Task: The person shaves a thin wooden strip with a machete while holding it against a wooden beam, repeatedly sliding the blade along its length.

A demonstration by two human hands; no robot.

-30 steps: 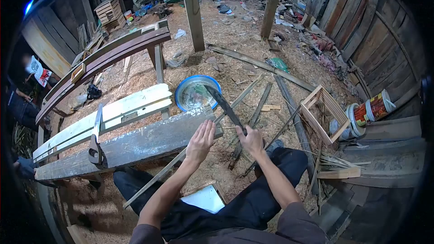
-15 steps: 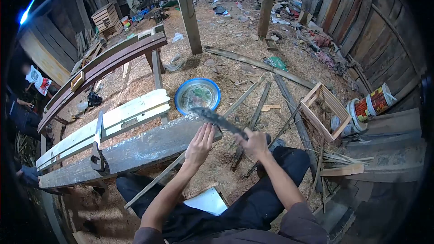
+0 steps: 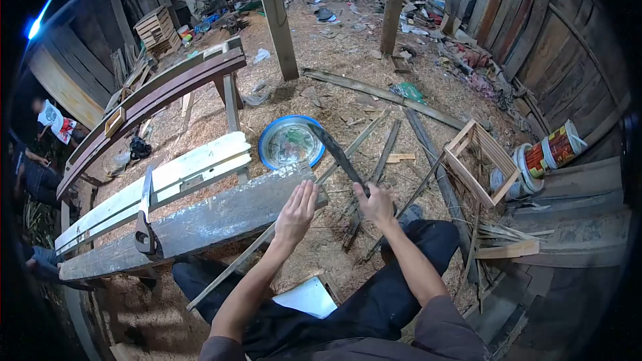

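In my right hand is the handle of a machete. Its long dark blade rises up and left, with the tip over the metal basin with a blue rim. My left hand lies with straight fingers on the near end of a worn dark board. A thin wooden strip slants up toward that hand, and another length of strip shows beyond the board. Whether the left palm presses on the strip is hidden. A handsaw rests across the board, left of my hands.
White-painted planks lie beside the dark board. Beyond them stands a long reddish bench frame. To my right are a wooden crate, stacked buckets and loose sticks. Wooden posts rise ahead. People sit at far left.
The machete blade has swung up and away from the board, from near my left fingers to over the basin. My right hand has shifted slightly; my left hand stays on the board.
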